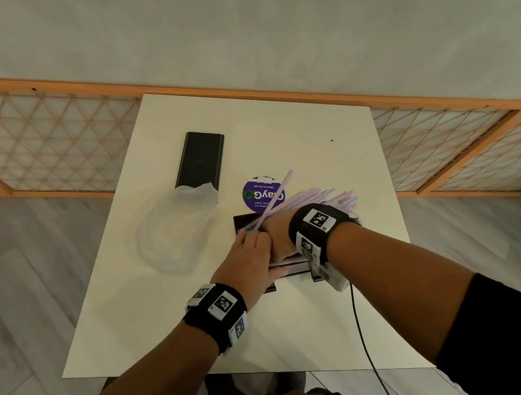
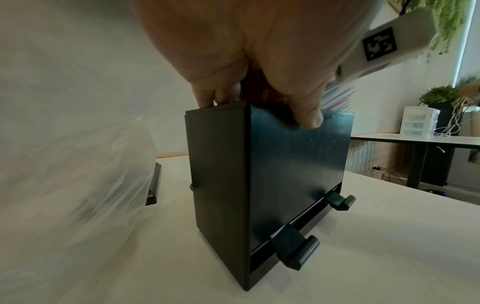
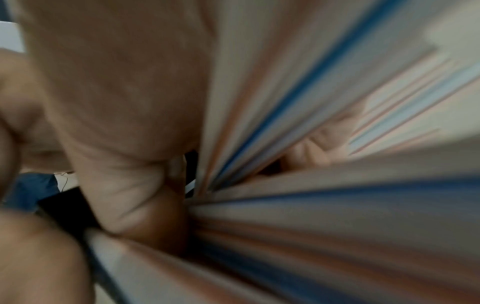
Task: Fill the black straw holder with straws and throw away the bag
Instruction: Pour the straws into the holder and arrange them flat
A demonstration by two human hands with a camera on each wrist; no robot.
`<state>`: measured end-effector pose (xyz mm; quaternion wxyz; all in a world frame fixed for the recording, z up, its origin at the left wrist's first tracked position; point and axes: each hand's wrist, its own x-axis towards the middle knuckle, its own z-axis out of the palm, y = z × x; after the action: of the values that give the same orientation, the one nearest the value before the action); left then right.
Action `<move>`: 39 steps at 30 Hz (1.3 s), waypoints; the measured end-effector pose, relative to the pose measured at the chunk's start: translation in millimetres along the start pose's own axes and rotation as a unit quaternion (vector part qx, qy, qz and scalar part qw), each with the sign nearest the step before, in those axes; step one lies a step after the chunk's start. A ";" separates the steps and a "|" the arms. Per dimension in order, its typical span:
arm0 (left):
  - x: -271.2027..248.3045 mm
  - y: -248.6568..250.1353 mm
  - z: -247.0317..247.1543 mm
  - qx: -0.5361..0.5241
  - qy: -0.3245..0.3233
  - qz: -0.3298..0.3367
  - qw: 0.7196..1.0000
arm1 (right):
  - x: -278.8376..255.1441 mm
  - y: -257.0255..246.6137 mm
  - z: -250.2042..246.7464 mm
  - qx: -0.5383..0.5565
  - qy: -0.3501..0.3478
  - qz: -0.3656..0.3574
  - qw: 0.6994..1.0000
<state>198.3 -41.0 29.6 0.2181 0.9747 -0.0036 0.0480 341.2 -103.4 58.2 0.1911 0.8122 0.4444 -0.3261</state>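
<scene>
Loading step: my left hand grips the black straw holder's top rim mid-desk, right hand clutches the straws over its opening; next, lower them in level, then bin the bag.

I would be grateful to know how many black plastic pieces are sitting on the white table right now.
2. The black straw holder stands near the middle, under both hands; the flat black lid lies farther back on the left, partly under the empty bag. Nothing else black shows on top.
</scene>
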 end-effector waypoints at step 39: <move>6.5 6.7 -18.4 0.029 0.014 0.025 0.999 | -88.4 13.4 -18.1 0.079 0.071 -0.058 0.993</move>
<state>202.9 -39.1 49.6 0.1889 0.9795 -0.0234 0.0667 324.4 -152.4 133.3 0.0753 0.8186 0.4761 -0.3123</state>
